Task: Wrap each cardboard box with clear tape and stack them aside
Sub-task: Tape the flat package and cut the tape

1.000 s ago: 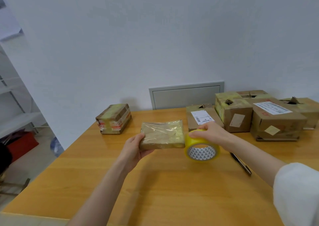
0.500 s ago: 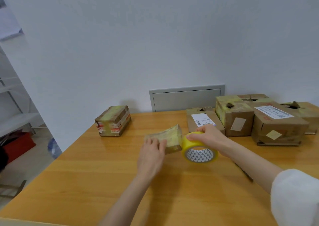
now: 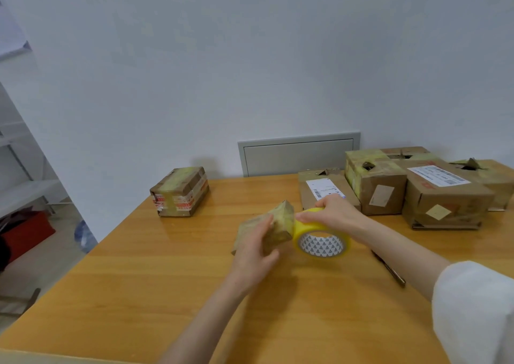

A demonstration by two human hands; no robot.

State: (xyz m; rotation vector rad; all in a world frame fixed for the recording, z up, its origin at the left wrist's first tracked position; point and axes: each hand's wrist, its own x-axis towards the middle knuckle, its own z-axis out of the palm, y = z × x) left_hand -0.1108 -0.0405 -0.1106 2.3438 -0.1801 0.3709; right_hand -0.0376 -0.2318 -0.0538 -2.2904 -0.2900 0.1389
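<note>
Fingers (image 3: 267, 224) of left hand (image 3: 254, 249), well right of a taped box (image 3: 179, 191) at the back of the table (image 3: 153, 266), curled round a small wrapped box (image 3: 282, 219), tilted. Touching its right end, yellow tape roll (image 3: 321, 242) on edge, clamped from above by right hand (image 3: 332, 213). Pen (image 3: 388, 269) beside; more boxes (image 3: 375, 185) far right.
</note>
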